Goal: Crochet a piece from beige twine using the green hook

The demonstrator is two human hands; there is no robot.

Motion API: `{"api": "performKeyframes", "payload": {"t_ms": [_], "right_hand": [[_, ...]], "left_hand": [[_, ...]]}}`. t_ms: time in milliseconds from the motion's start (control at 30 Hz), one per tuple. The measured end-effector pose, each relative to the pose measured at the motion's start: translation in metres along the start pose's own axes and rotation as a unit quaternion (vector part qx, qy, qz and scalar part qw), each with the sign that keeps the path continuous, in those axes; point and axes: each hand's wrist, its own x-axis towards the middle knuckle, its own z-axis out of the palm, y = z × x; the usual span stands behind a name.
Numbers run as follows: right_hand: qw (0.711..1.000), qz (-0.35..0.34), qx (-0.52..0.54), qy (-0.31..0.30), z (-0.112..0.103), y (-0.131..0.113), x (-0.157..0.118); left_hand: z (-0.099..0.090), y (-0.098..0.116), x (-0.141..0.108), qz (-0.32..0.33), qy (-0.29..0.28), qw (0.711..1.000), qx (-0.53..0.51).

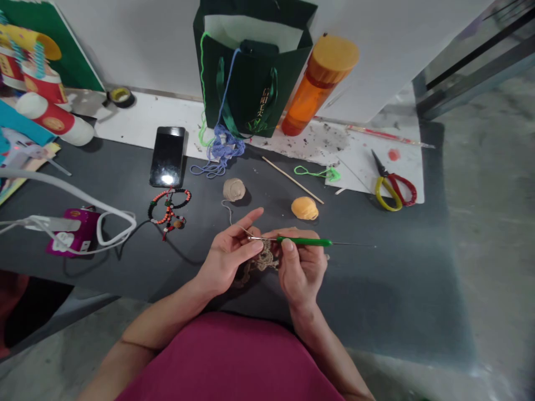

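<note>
My left hand (228, 255) pinches a beige crocheted piece (261, 263) and a strand of tan yarn (228, 214), which runs up to a small tan yarn ball (234, 189) on the dark tabletop. My right hand (301, 266) grips a green-handled crochet hook (303, 241), with its metal tip by my left fingers. The hook's far end sticks out to the right past my right hand. Much of the crocheted piece is hidden under my fingers.
Ahead stand a dark green paper bag (251, 72) and an orange bottle (320, 83). A smartphone (168, 157), beaded strands (169, 209), an orange shell-shaped object (305, 208), a wooden stick (292, 179) and red-and-yellow scissors (394, 186) lie around. White cable (100, 220) loops at the left.
</note>
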Motion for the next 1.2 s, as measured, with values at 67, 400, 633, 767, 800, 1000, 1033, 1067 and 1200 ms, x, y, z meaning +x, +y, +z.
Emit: {"api": "performKeyframes", "payload": {"t_ms": [67, 400, 633, 767, 800, 1000, 1033, 1067, 1200], "right_hand": [[0.995, -0.083, -0.058, -0.021, 0.000, -0.003, 0.002], [0.990, -0.078, -0.086, 0.083, 0.007, -0.003, -0.005], [0.988, 0.009, -0.070, 0.134, 0.003, 0.000, -0.008], [0.991, 0.064, 0.021, 0.111, 0.000, 0.004, -0.002], [0.991, 0.077, 0.044, 0.101, 0.000, 0.004, 0.000], [0.984, 0.126, 0.117, 0.039, 0.000, 0.001, 0.005], [0.986, 0.118, 0.110, 0.033, 0.000, 0.001, 0.003], [0.990, 0.105, 0.094, 0.030, 0.000, 0.001, 0.001], [0.999, -0.002, -0.022, 0.026, 0.001, 0.000, -0.003]], "left_hand": [[0.000, -0.002, 0.001, 0.005, 0.018, 1.000, -0.007], [0.003, 0.002, 0.000, -0.054, 0.014, 0.997, -0.058], [0.001, 0.003, 0.003, -0.041, 0.014, 0.997, -0.067], [0.000, 0.004, 0.003, -0.044, 0.015, 0.997, -0.053], [-0.001, 0.004, 0.003, -0.045, 0.014, 0.998, -0.050], [-0.002, 0.000, 0.003, -0.041, -0.009, 0.999, -0.033], [-0.002, -0.001, 0.002, -0.039, -0.013, 0.999, -0.027], [-0.002, -0.001, 0.001, -0.038, -0.016, 0.999, -0.019], [0.000, -0.002, -0.001, -0.024, -0.001, 1.000, -0.003]]}}
